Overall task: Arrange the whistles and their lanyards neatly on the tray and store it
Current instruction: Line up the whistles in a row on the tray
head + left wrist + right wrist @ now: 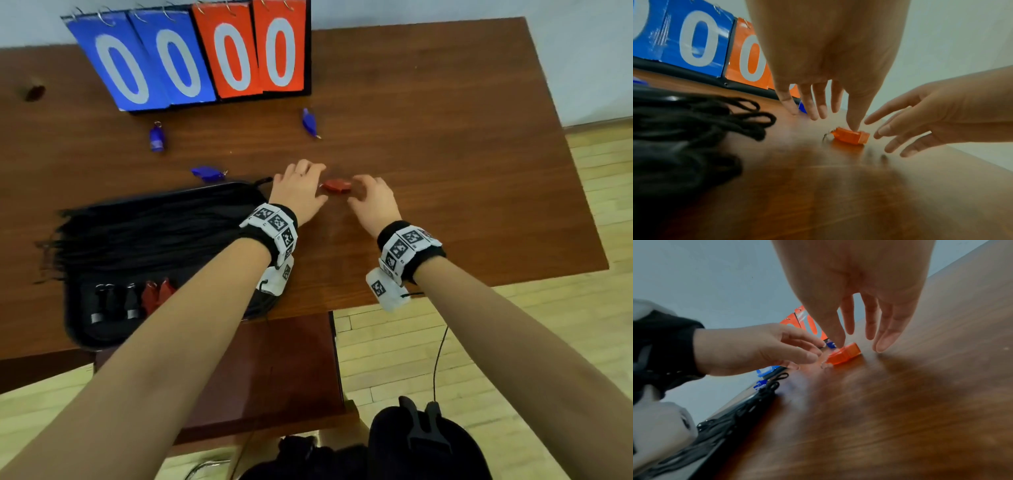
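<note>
A red whistle [337,186] with a small ring lies on the brown table, between my two hands. My left hand [301,181] hovers at its left, fingers straight, and the thumb tip [854,127] touches the whistle's [851,138] top. From the right comes my right hand [371,193], fingers spread; its thumb [837,342] touches the whistle [844,354]. Neither hand grips it. The black tray [73,329] at the left holds a bundle of black lanyards [154,233], black whistles [113,301] and red whistles [157,296]. Three blue whistles [156,137] [207,173] [310,121] lie loose on the table.
A flip scoreboard [205,54] showing blue and red zeros stands at the table's back edge. A small brown object [34,90] sits far left. A lower brown surface [274,370] juts out under the near edge. Bare wood [462,171] stretches to the right.
</note>
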A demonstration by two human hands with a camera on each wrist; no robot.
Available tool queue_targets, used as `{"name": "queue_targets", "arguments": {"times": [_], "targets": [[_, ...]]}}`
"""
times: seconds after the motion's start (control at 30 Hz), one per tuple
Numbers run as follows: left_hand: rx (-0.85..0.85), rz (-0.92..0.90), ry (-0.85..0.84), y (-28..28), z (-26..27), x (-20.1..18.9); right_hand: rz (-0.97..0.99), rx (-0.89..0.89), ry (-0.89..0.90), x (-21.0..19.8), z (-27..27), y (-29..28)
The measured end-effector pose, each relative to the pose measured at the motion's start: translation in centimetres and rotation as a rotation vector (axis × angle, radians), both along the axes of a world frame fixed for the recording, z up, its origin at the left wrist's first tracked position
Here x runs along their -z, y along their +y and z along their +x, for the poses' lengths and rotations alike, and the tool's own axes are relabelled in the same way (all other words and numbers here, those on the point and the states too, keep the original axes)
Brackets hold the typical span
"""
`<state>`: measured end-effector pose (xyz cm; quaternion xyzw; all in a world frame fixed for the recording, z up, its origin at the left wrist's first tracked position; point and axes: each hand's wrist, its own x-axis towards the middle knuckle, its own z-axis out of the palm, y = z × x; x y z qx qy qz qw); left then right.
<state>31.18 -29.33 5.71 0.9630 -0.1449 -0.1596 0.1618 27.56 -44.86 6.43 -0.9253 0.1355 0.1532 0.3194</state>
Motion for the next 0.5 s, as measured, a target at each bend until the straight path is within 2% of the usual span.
{"name": "queue_targets", "arguments": {"times": [0.13,0.27,0.5], "targets": [[-0.018,0.020,0.058,-1.2,0.9,1.9,0.022,-0.140,-0.019,1.6,1.8,-0.4],[-0.009,0.001,0.000,-1.8,0.8,2.8,0.026,-0.259,-0.026,2.5,2.3,-0.1],[0.016,0.002,-0.002,-2.0,-0.3,2.6,0.001,-0.241,-0.048,2.5,1.2,-0.7]]}}
